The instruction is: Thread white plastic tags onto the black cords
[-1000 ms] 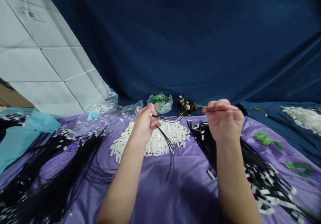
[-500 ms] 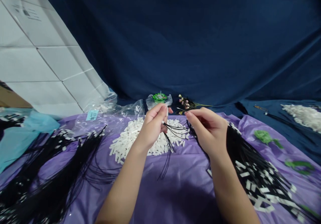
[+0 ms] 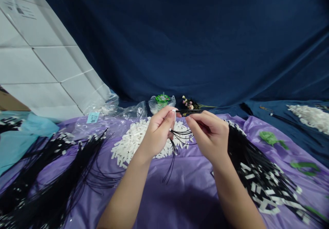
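Over the pile of small white plastic pieces (image 3: pixel 131 138), my left hand (image 3: pixel 159 129) is closed, with a white plastic piece (image 3: pixel 174 111) pinched between thumb and forefinger. Several thin black cords (image 3: pixel 181 132) with white ends also come out of this hand, and some dangle below it. My right hand (image 3: pixel 209 133) pinches a black cord (image 3: pixel 189 112), stretched level between the two hands and meeting the white piece. Whether the cord passes through the piece is too small to tell. Under my right forearm lies a bundle of black cords with white tags (image 3: pixel 241 150).
Two more bundles of black cords (image 3: pixel 74 174) lie at the left on the purple sheet (image 3: pixel 180 194). Behind are clear plastic bags (image 3: pixel 128 112), a green round item (image 3: pixel 162 98) and small dried flowers (image 3: pixel 189 103). Another white heap (image 3: pixel 309 117) is far right.
My right hand has moved slightly left, towards my left hand. The cord it pinches now reaches the white piece in my left hand. The view has shifted a little.
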{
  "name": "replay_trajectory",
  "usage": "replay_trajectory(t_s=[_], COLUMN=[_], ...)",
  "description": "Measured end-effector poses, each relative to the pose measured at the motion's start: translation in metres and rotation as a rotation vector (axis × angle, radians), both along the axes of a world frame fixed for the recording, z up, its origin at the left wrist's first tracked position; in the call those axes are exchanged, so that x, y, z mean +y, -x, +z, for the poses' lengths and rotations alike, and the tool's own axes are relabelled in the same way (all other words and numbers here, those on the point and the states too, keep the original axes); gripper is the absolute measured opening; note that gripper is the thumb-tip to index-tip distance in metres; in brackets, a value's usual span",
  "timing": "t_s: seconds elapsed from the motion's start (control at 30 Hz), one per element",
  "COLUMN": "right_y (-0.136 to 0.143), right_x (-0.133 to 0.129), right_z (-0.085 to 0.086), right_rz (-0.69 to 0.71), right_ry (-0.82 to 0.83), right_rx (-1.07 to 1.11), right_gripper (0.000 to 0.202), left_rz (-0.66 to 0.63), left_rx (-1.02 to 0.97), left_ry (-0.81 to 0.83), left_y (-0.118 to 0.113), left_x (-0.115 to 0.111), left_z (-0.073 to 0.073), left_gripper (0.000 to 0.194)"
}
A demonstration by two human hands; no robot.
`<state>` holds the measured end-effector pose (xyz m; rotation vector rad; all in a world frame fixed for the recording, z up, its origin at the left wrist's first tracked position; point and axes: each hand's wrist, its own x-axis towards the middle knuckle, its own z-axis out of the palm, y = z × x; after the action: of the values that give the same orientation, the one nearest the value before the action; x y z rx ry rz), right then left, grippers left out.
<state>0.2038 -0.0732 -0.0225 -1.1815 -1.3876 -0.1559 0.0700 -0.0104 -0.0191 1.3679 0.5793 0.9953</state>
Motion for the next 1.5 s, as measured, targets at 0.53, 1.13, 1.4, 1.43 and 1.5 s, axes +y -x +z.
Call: replay_trajectory(t_s=[0.53,1.13,1.4,1.43,1.5], right_y=[0.003,0.009,0.01,0.008,0.004], right_x=[-0.003,-0.008,-0.009,-0.008,-0.006], right_z=[0.001,0.001,0.002,0.003,0.003], right_rz=[-0.029,-0.025,-0.074,-0.072,-0.053], right_ry=[-0.028,-0.098,-0.1,-0.083,-0.023], right_rx=[-0.04,-0.121,-0.146,-0.145,-0.137], right_gripper=[0.013,0.012,0.015,0.014,0.012], left_rz=[0.052,-0.179,-0.188,-0.182,-0.154], left_rx=[0.146,0.064,0.053,0.044,0.011], left_ry=[-0.265,0.082,0.096,0.097,0.111], left_y=[0.002,0.0,-0.003,-0.004,-0.006], left_x=[-0.001,0.003,0.002,0.002,0.004], left_z=[0.0,-0.004,-0.006,-0.006,-0.006], left_gripper=[0.028,0.029,0.029,0.029,0.029])
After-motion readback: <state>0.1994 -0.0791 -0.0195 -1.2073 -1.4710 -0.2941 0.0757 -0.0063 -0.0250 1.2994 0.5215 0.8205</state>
